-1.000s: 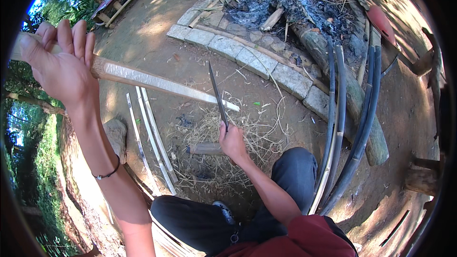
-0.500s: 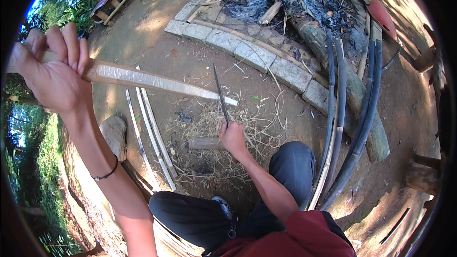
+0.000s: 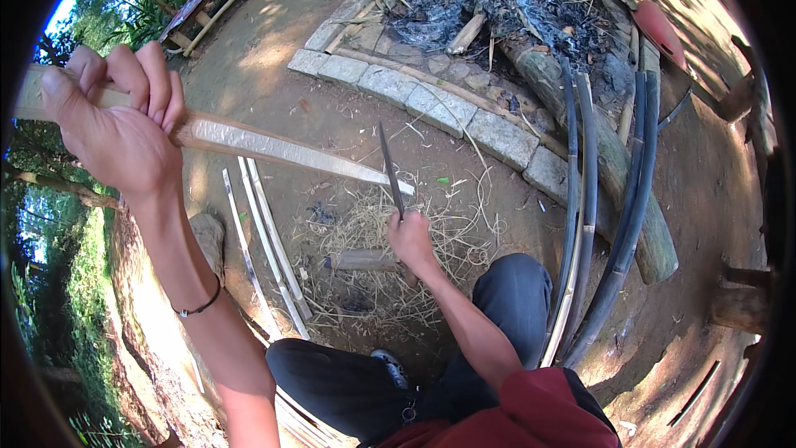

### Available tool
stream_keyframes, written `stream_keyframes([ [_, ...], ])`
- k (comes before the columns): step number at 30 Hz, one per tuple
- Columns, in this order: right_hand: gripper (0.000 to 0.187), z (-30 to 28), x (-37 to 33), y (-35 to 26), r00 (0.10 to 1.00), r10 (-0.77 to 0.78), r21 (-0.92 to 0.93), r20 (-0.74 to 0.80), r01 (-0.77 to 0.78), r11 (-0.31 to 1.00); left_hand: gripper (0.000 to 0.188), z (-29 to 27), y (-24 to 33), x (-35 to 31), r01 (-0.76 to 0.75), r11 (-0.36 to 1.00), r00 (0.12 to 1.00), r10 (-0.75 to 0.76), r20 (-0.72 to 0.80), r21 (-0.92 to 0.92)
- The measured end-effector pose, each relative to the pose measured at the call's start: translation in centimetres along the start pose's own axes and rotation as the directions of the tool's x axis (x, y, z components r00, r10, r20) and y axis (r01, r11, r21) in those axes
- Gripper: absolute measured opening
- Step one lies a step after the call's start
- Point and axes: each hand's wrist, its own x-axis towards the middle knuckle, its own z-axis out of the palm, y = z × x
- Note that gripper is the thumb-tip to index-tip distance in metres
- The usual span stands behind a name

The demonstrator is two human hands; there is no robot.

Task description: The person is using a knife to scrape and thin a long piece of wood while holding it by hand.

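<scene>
My raised left hand [image 3: 124, 133] is closed around a long, pale split bamboo strip [image 3: 274, 148], which slopes down toward the middle of the view. The strip's far end stretches past it to the left. In my right hand [image 3: 411, 242], above a heap of shavings, is a knife with a long, narrow dark blade [image 3: 388, 162]. The blade points up and away, crossing the strip close to its pale tip. My fingers hide most of the knife's handle. Thin curled shavings [image 3: 439, 224] lie scattered beneath, around a short wooden block [image 3: 363, 260].
Several pale strips [image 3: 269, 228] lie on the ground at left, beside a rock [image 3: 207, 241]. Dark bamboo poles [image 3: 634, 207] lean at right along a thick log [image 3: 613, 158]. Beyond a stone curb [image 3: 439, 106] is an ash-filled fire pit [image 3: 531, 4].
My left hand has shifted a little to the right, still gripping the bamboo strip. The knife stays across the strip near its tip. The whole view has shifted slightly.
</scene>
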Motion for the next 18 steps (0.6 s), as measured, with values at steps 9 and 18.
stream_keyframes([
  [9, 0.033, 1.6, 0.4, 2.8, 0.986, 0.168, 0.036, 0.003, -0.168, 0.985, 0.05, 0.3, -0.2, -0.7, -0.014, 1.0, 0.998, 0.015, -0.066, 0.023],
  [18, 0.035, 1.5, -1.6, -1.7, 1.0, -0.002, 0.082, 0.005, 0.002, 0.997, 0.049, 1.4, 0.4, -0.4, -0.078, 0.987, 0.993, 0.09, -0.077, 0.138],
])
